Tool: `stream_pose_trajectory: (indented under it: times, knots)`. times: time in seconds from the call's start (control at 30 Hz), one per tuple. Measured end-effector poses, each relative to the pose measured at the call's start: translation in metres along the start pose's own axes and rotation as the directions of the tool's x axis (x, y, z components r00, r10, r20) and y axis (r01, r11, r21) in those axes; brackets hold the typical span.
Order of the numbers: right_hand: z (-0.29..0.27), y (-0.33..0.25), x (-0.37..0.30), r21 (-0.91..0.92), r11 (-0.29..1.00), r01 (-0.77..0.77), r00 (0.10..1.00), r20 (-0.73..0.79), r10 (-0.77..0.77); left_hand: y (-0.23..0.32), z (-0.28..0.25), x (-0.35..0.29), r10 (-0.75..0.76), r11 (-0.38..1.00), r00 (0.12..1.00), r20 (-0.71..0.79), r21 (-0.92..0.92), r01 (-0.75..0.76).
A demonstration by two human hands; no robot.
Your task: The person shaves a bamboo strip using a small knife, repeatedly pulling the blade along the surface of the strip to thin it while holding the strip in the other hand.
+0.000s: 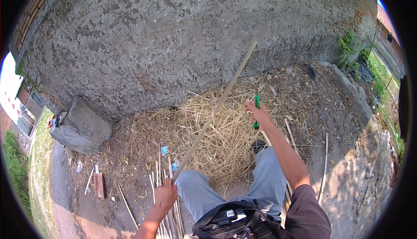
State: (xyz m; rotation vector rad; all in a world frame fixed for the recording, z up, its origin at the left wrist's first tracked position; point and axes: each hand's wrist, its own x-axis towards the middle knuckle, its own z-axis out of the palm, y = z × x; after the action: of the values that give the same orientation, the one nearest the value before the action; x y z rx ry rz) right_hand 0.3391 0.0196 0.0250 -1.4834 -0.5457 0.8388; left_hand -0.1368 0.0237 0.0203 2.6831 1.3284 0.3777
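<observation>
A long, pale bamboo strip (201, 135) slants up and away from my left hand (165, 195), which is closed round its near end. Its far end points toward the wall. My right hand (259, 114) grips a green utility knife (257, 104), held upright to the right of the strip and apart from it. Beneath both lies a heap of straw-coloured shavings (230, 143), in front of my knees.
A rough grey wall (173, 43) rises ahead. Several bamboo strips (167, 217) lie by my left leg. A concrete block (84, 128) stands at the left, near a reddish-brown flat piece (99, 185). A black bag (234, 219) rests at my lap.
</observation>
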Motion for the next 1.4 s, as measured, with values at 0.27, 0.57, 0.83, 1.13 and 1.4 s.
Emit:
stream_pose_trajectory:
  times: [0.27,0.57,0.83,1.13,1.4]
  knots:
    - [0.02,0.019,-0.006,0.42,0.895,0.15,0.986,-0.135,-0.102,-0.03,0.002,0.051,0.115,0.977,0.992,0.057,0.172,-0.124]
    - [-0.023,0.048,0.007,0.407,0.913,0.002,0.984,-0.162,0.07,-0.008,0.038,0.131,-0.11,0.921,0.993,0.042,0.38,0.086]
    - [-0.028,0.05,0.001,0.35,0.936,0.029,0.997,-0.083,0.0,0.094,0.079,0.162,0.326,0.933,0.923,-0.205,0.23,-0.278]
    - [0.009,0.055,-0.002,0.401,0.913,-0.069,0.993,-0.057,0.1,0.09,0.117,0.193,0.324,0.892,0.839,-0.438,-0.155,-0.425]
    - [0.029,0.063,-0.003,0.397,0.914,-0.084,0.983,-0.115,0.141,0.084,0.122,0.187,0.151,0.89,0.899,-0.412,-0.339,-0.305]
